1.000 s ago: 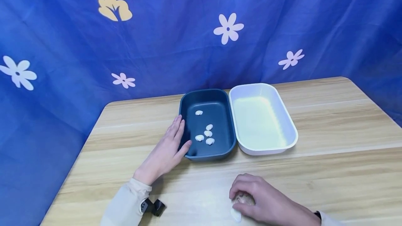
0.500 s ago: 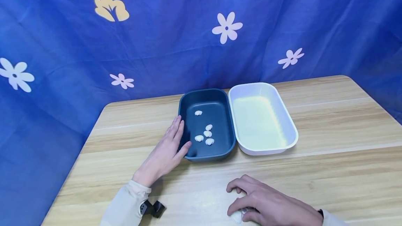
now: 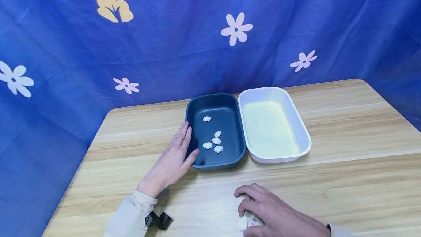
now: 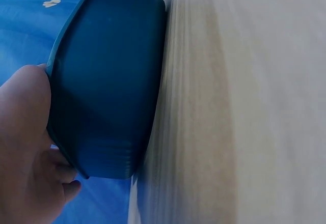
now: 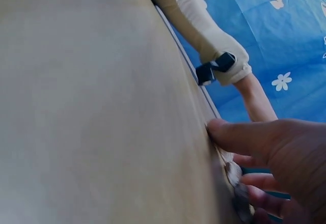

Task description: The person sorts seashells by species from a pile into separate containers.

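Note:
My left hand (image 3: 171,160) rests at the left rim of a dark blue tray (image 3: 241,120), its fingers straight along the edge and the thumb apart over the near corner. In the left wrist view the tray's outer wall (image 4: 107,81) stands beside that hand. Several white seashells (image 3: 218,149) lie inside the tray. Near the front of the table my right hand (image 3: 273,211) reaches over a small group of shells, a white one (image 3: 242,224) and greyish ones (image 3: 254,220), partly hidden under its bent fingers. In the right wrist view its thumb stands apart from the fingers, with shells (image 5: 233,173) between.
A white tray (image 3: 306,134) stands against the right side of the dark blue one, with nothing seen in it. The wooden table (image 3: 355,127) backs onto a blue flowered curtain (image 3: 184,46). A small black device (image 3: 164,221) sits on my left wrist.
My right hand first covers the shells, then its fingers spread, and now they bend at the shells again, showing more of them. The left hand stays at the tray's rim.

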Demonstrator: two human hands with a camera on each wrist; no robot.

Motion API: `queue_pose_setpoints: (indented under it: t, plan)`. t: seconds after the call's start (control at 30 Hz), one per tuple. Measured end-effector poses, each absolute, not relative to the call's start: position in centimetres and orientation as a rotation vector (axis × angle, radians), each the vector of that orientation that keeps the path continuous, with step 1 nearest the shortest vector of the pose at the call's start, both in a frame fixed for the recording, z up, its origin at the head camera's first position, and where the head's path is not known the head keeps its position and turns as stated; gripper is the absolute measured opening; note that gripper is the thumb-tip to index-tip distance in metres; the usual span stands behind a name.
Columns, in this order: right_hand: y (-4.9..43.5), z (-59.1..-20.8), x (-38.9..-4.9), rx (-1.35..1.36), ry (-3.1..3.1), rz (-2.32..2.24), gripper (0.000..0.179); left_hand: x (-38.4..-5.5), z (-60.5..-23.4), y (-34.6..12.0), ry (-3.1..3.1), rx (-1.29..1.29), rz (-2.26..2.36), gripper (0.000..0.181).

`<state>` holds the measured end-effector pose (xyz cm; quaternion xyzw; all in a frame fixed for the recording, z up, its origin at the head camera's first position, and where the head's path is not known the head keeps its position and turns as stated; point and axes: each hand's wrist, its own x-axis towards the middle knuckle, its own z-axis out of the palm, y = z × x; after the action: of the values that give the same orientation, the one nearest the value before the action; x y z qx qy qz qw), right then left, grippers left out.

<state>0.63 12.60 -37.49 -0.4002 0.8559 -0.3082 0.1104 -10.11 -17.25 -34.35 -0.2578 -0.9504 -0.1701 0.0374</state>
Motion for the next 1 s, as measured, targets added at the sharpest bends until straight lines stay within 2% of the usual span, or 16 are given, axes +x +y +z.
queue_pose_setpoints:
  t: [0.2, 0.57, 0.73, 1.0]
  plan:
    - [12.7, -37.7, 0.8, -1.193, 2.527, -0.971, 0.03, -10.1, -34.4, -17.3, -2.903, -0.806, -0.518, 0.068]
    - [12.6, -38.0, 0.8, -1.226, 2.508, -1.031, 0.017, -10.1, -34.5, -17.4, -2.899, -0.803, -0.515, 0.069]
    - [12.3, -38.5, 1.0, -1.3, 2.532, -1.098, 0.018, -10.0, -34.5, -17.4, -2.901, -0.796, -0.517, 0.068]
    - [12.1, -38.8, 1.2, -1.247, 2.51, -1.169, 0.019, -10.0, -34.7, -17.4, -2.911, -0.795, -0.513, 0.068]
